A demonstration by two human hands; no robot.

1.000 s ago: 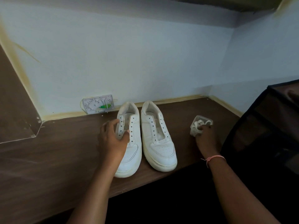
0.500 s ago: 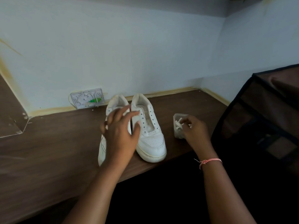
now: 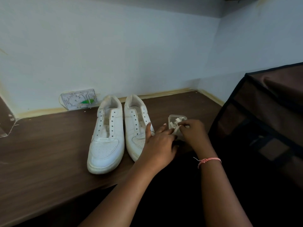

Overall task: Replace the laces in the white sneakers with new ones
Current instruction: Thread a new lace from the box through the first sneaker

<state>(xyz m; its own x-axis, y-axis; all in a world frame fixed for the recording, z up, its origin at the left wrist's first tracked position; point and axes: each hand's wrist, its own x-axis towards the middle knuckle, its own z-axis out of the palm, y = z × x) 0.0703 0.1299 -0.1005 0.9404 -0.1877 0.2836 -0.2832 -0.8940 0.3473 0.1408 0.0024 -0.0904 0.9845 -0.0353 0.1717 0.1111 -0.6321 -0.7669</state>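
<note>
1. White sneakers (image 3: pixel 121 128) stand unlaced on the surface (image 3: pixel 41 153), toes toward the person.
2. Right hand (image 3: pixel 193 133) pinches new laces (image 3: pixel 176 123) in the clear container (image 3: pixel 177 117).
3. Left hand (image 3: pixel 159 145), fingers extended, reaches toward the container, just right of the sneakers.

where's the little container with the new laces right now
In the head view, the clear plastic container sits on the wooden shelf, right of the sneakers, under the right hand.
</note>
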